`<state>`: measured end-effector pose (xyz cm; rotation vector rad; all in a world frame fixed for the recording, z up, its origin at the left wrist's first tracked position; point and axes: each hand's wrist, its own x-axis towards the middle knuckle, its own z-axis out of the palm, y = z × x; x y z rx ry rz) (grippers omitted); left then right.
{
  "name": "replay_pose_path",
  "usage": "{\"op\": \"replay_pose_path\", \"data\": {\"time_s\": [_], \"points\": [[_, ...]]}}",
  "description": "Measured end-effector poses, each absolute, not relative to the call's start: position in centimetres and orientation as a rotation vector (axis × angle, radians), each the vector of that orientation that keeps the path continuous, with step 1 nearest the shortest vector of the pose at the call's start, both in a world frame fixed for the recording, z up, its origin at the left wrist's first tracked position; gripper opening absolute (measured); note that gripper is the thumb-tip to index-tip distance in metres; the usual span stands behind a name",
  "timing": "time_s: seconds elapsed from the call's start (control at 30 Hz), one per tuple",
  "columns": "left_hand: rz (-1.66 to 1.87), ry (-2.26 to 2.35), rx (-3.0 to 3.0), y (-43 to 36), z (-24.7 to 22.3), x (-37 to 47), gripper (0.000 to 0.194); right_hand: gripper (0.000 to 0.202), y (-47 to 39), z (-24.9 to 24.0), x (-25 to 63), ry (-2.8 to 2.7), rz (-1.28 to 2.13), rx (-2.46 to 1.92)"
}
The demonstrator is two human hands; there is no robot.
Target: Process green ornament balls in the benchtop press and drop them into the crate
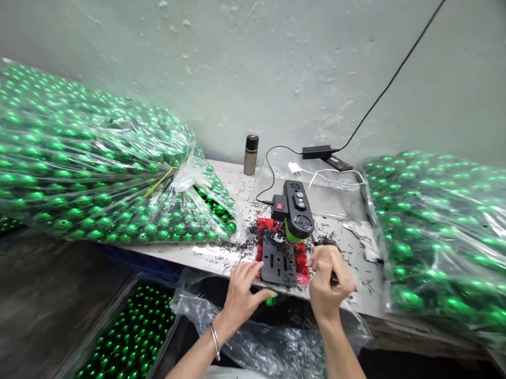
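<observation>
A small black and green bench drill press (pixel 298 210) stands on the table. My right hand (pixel 331 278) is closed around its black lever handle (pixel 333 278), at the right of the machine. My left hand (pixel 245 292) is open with thumb and fingers apart, its fingertips beside the slotted black base plate (pixel 276 269). Just below the thumb a shiny green ball (pixel 271 299) shows over the table's front edge, not touching the fingers as far as I can see. Red cloth (pixel 302 265) lies under the base, strewn with dark shavings.
A big clear bag of green balls (pixel 90 162) lies on the left, another bag of balls (pixel 441 238) on the right. More balls fill a lined bin (pixel 125 340) below. Clear plastic (pixel 258 338) hangs at the front edge. Behind stand a spray can (pixel 250 155) and a power adapter (pixel 317 152).
</observation>
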<state>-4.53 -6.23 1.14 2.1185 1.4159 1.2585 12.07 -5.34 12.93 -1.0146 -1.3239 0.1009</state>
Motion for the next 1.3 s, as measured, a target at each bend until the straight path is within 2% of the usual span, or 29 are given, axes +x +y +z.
{"op": "replay_pose_path", "data": {"time_s": [0.13,0.2,0.27,0.3,0.47,0.6,0.77,0.87,1.03,1.3], "points": [[1.28,1.751,2.139,-1.2,3.6,-7.8,0.035,0.034,-5.3,11.9,12.0,-1.323,0.069,-1.0],[1.035,1.954,2.146,2.6,5.4,-9.1,0.035,0.034,-5.3,11.6,12.0,-1.335,0.059,-1.002],[0.558,2.104,2.126,5.9,6.9,-10.0,0.035,0.033,-5.3,11.4,12.1,-1.346,0.052,-0.999],[0.439,2.116,2.109,7.2,7.4,-10.3,0.034,0.033,-5.4,11.3,12.1,-1.347,0.051,-0.998],[0.22,2.038,2.088,9.2,8.0,-9.8,0.039,0.032,-5.4,10.9,12.1,-1.34,0.031,-1.009],[0.237,1.955,2.09,8.0,7.6,-9.8,0.045,0.031,-5.4,10.5,12.3,-1.351,0.007,-0.993],[0.676,1.721,1.717,6.7,7.4,-11.3,0.052,0.03,-5.3,10.1,12.4,-1.367,-0.007,-0.979],[0.771,1.59,1.553,6.0,7.0,-11.4,0.055,0.03,-5.3,9.9,12.4,-1.372,-0.011,-0.973],[0.777,1.72,1.906,5.4,6.1,-9.7,0.033,0.03,-5.3,9.9,12.4,-1.371,-0.009,-0.953],[0.496,1.74,2.112,4.3,5.3,-8.2,0.029,0.03,-5.6,10.4,12.3,-1.387,0.019,-0.969]]}}
